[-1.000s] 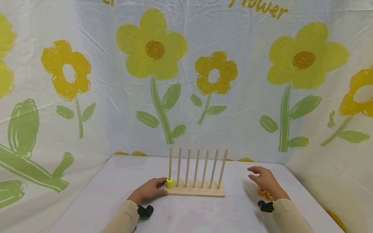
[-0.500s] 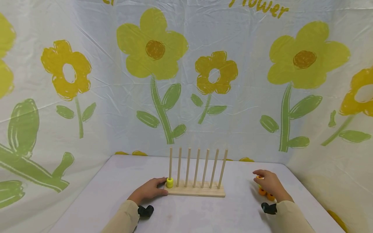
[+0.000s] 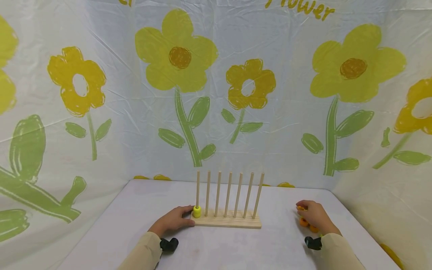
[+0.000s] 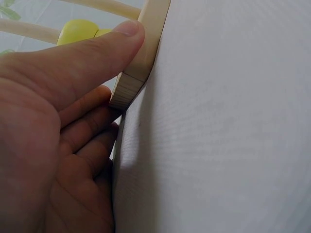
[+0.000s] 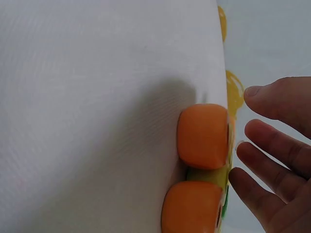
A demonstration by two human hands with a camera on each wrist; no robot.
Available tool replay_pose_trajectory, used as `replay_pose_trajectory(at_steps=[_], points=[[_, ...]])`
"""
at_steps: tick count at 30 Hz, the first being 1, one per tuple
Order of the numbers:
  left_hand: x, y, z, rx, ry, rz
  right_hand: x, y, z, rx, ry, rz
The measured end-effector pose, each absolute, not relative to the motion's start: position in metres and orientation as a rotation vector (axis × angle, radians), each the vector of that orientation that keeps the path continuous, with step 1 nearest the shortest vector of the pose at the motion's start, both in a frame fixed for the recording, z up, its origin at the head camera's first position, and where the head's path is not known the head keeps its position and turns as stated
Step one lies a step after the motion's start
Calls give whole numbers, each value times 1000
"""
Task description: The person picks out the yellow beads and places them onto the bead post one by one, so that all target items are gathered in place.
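A wooden peg stand (image 3: 229,222), its row of several upright rods rising from a flat base, stands on the table. Yellow beads (image 3: 197,212) sit stacked low on its leftmost rod. My left hand (image 3: 173,220) grips the left end of the base; in the left wrist view the thumb (image 4: 119,41) lies on the base's front edge, the other fingers behind it. Over at the right, my right hand (image 3: 315,217) hovers above a group of beads, partly hiding them. Its thumb and fingers are spread with nothing between them, close to two orange beads (image 5: 203,137) in the right wrist view.
A white cloth covers the table (image 3: 222,245). Behind and at both sides hangs a flower-print curtain (image 3: 216,123). Yellow and green beads show partly behind the orange ones. Dark wrist-worn devices (image 3: 314,243) sit at each sleeve.
My right hand has moved right and down toward the beads, its fingers drawing somewhat closer together. The left hand and the peg stand have stayed in place.
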State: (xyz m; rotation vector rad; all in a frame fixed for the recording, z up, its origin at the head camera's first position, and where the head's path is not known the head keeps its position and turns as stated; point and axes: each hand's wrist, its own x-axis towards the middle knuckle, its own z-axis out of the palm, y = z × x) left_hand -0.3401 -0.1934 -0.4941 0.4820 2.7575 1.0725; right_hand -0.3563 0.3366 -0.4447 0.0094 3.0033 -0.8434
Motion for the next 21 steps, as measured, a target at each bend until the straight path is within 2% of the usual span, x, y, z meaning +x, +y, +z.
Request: replay_pose_trajectory(at_steps=[21], points=[[-339,-192,-492,471,2760,1066,-368,334,-455,38,2986,-824]])
